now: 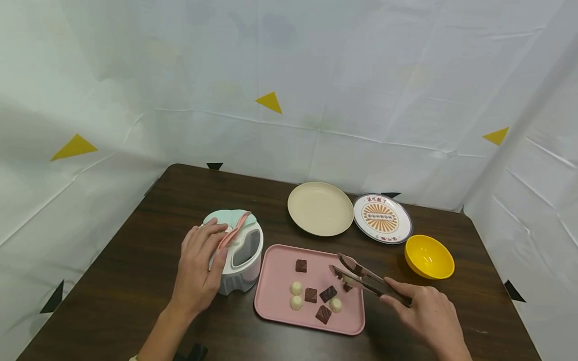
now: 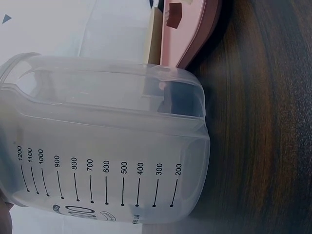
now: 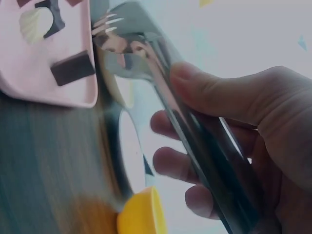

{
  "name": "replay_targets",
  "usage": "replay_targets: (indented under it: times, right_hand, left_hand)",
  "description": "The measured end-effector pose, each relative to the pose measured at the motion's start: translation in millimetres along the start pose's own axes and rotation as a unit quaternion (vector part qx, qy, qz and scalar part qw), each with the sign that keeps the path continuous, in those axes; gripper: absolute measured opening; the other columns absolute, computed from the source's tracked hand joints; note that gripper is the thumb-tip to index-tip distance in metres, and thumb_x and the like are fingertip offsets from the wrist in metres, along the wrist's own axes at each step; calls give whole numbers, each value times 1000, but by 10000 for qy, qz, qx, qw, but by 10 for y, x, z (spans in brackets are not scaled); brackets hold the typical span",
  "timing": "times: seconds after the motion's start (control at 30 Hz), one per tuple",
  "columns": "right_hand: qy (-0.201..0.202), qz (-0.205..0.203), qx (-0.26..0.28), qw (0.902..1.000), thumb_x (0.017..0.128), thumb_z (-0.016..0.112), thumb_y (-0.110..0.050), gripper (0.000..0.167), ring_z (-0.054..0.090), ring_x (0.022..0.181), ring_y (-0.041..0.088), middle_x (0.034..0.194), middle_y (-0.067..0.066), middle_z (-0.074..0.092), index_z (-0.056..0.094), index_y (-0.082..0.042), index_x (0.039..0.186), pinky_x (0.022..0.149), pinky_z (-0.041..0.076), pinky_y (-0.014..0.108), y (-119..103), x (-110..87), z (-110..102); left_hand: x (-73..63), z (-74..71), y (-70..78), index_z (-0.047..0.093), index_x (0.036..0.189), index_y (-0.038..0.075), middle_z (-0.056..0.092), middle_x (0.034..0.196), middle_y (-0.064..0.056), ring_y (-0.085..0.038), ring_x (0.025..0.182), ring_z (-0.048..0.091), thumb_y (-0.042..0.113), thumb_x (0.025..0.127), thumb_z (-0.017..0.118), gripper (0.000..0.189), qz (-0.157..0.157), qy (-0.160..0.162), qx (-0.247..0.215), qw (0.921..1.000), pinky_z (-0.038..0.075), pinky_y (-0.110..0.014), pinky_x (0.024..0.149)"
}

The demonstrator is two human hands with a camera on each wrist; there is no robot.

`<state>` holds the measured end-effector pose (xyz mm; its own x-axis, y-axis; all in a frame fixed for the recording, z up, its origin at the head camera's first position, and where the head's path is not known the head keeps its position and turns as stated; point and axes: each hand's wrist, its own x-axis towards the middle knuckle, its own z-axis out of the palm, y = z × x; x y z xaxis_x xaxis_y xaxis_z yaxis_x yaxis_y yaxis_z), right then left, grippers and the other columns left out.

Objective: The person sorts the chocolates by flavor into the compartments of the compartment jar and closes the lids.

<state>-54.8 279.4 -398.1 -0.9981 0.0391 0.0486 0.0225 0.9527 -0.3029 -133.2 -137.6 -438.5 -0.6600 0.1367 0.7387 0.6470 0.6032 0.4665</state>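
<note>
My left hand [image 1: 198, 260] is at the top of a clear container [image 2: 112, 136] with a white and mint lid. Thumb and fingers hold the lid's raised pink flap [image 1: 235, 229]; beside it lies a dark window. My right hand [image 1: 429, 311] grips metal tongs [image 1: 377, 283], thumb on one side and fingers on the other. The tongs' tips stand slightly apart over the right part of a pink tray [image 1: 277, 265]. On the tray lie several dark chocolates [image 1: 323, 314] and cream-white domed chocolates [image 1: 296, 302]. A dark chocolate [image 3: 73, 68] sits near the tray corner, below the tongs.
Behind the tray stand a plain beige plate [image 1: 320, 208] and a patterned white plate [image 1: 393, 234]. A yellow bowl [image 1: 429, 256] is at the right, beyond the right hand. White sheeting [image 1: 316, 75] hangs behind the dark wooden table [image 1: 135, 281].
</note>
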Motion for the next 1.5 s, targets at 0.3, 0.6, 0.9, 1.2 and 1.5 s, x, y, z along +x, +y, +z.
replay_targets:
  times: [0.3, 0.6, 0.9, 1.2, 1.5]
  right_hand:
    - [-815, 451, -19, 9957, 78, 80, -36, 47, 33, 47, 14, 52, -4, 36, 73, -16, 120, 47, 28, 29, 67, -6, 44]
    - [-843, 340, -189, 9957, 81, 79, -31, 40, 33, 47, 14, 52, -4, 37, 74, -15, 117, 46, 27, 27, 77, -1, 81]
    - [234, -195, 19, 9995, 77, 83, -28, 38, 28, 46, 9, 49, -11, 35, 76, -19, 113, 45, 25, 26, -14, -13, 78]
    - [1764, -1969, 869, 9605, 70, 88, -18, 36, 62, 59, -2, 87, -6, 75, 79, -17, 105, 49, 46, 21, -474, 35, 170]
    - [2273, -2862, 2046, 9081, 76, 83, -11, 33, 59, 56, -4, 85, -3, 75, 77, -10, 109, 49, 45, 16, -1012, 138, 276]
  left_hand:
    - [2, -4, 7, 68, 113, 5, 61, 126, -8, -30, 131, 47, 25, 98, 46, 34, -32, 7, 14, 10000, 18, -59, 110]
    - [-3, 5, 7, 68, 113, 5, 61, 126, -9, -31, 131, 47, 25, 97, 46, 33, -14, 9, -8, 10000, 19, -61, 109]
    - [-6, 4, 4, 68, 113, 4, 61, 126, -9, -31, 131, 47, 24, 97, 46, 33, -16, 17, -30, 10000, 19, -60, 110]
    - [-8, -4, -4, 68, 114, 6, 61, 127, -8, -30, 132, 46, 24, 97, 47, 32, -62, -13, -14, 10000, 18, -61, 110]
    - [-7, 4, -7, 68, 114, 5, 61, 127, -9, -31, 131, 46, 25, 98, 46, 33, -2, -1, -24, 10000, 18, -60, 110]
